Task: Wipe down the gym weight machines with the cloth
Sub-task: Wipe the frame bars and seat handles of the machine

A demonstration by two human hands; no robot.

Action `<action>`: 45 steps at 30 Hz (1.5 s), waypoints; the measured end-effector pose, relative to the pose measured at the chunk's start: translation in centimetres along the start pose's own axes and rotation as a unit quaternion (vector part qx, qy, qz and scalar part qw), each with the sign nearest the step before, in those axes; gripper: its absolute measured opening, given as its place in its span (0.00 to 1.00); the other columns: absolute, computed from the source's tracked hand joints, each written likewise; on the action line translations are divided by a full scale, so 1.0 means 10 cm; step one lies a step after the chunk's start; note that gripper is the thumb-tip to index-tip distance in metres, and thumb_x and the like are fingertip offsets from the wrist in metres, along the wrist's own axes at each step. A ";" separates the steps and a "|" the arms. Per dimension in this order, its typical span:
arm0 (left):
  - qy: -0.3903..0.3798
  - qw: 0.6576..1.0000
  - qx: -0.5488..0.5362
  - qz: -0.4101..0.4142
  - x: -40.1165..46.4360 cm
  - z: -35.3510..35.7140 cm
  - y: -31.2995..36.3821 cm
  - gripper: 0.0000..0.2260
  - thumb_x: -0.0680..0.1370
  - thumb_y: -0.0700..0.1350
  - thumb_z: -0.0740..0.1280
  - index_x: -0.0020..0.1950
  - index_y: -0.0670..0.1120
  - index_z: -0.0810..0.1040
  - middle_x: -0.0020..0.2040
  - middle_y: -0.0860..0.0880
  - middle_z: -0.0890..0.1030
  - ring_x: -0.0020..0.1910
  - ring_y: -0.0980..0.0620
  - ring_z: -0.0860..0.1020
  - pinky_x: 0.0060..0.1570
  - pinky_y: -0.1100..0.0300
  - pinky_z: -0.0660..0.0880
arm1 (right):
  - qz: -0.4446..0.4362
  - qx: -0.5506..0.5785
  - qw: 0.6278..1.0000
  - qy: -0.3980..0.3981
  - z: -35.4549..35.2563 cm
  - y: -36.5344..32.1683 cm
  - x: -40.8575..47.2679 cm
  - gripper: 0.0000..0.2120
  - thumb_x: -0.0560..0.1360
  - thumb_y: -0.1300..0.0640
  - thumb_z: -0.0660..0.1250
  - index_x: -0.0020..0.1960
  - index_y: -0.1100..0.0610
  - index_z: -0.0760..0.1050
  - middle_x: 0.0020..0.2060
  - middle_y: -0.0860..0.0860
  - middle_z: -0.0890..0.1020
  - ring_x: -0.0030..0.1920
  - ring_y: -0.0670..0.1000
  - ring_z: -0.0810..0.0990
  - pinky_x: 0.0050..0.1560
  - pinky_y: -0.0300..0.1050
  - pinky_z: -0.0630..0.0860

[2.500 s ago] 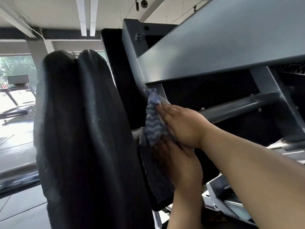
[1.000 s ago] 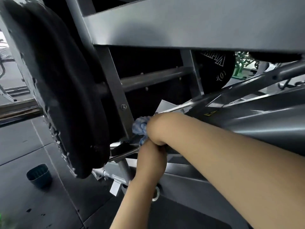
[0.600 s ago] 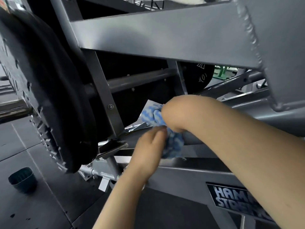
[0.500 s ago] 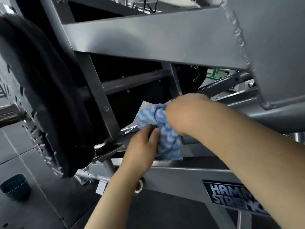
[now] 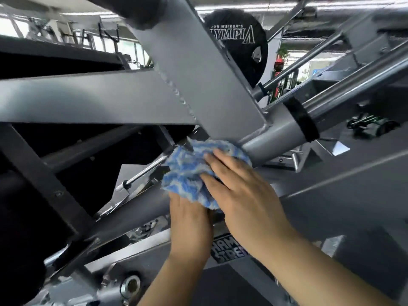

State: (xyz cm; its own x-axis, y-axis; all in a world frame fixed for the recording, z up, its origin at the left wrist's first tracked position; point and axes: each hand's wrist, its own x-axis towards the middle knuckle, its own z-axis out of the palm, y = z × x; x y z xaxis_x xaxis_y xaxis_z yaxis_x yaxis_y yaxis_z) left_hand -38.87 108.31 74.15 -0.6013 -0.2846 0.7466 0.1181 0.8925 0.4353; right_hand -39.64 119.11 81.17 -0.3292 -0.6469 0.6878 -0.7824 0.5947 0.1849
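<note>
Left hand point(image 5: 189, 219) at 6 o'clock under the cloth point(image 5: 194, 171), fingers hidden behind it; grip cannot be told. Blue-white cloth bunched at frame centre against grey machine frame point(image 5: 192, 85). Right hand point(image 5: 245, 193) at 4 o'clock, fingers straight, slightly apart, pressing cloth. Black weight plate point(image 5: 240, 40) at 1 o'clock.

A black weight plate point(image 5: 240, 44) with white lettering hangs at twelve o'clock, partly hidden by a grey beam. Green foliage point(image 5: 283, 51) and something red point(image 5: 279, 61) show at one o'clock through far windows. Ceiling strip lights point(image 5: 88, 13) glow at eleven o'clock, blurred.
</note>
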 end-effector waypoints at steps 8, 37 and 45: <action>0.069 0.988 0.047 0.127 0.31 0.20 0.79 0.16 0.71 0.35 0.60 0.58 0.41 0.73 0.51 0.42 0.79 0.52 0.43 0.73 0.53 0.50 0.67 | 0.081 -0.043 0.994 0.059 -0.47 0.54 -0.26 0.20 0.75 0.62 0.52 0.59 0.64 0.77 0.66 0.60 0.73 0.70 0.56 0.65 0.70 0.52 0.59; -0.217 0.974 0.060 -0.036 1.59 -0.73 1.84 0.15 0.74 0.58 0.66 0.46 0.45 0.78 0.41 0.51 0.76 0.39 0.54 0.71 0.36 0.61 0.65 | 0.232 -0.074 0.963 -0.112 -2.28 1.68 0.73 0.15 0.72 0.65 0.68 0.33 0.59 0.64 0.47 0.54 0.68 0.45 0.53 0.69 0.45 0.45 0.69; -0.250 0.950 -0.181 -0.044 1.47 -0.65 1.92 0.14 0.77 0.59 0.62 0.52 0.49 0.77 0.49 0.51 0.82 0.50 0.51 0.79 0.55 0.52 0.74 | 0.144 0.039 0.986 -0.081 -2.57 1.91 1.04 0.10 0.74 0.57 0.65 0.49 0.64 0.78 0.42 0.57 0.79 0.39 0.51 0.71 0.36 0.43 0.64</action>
State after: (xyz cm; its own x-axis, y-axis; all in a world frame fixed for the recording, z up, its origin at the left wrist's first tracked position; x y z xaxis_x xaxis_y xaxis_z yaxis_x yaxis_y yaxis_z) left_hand -40.27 119.00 96.72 -0.9113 -0.0693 0.4060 0.2596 0.6686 0.6969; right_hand -44.41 135.99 109.88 -0.6183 -0.5277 0.5824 -0.6801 0.7307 -0.0600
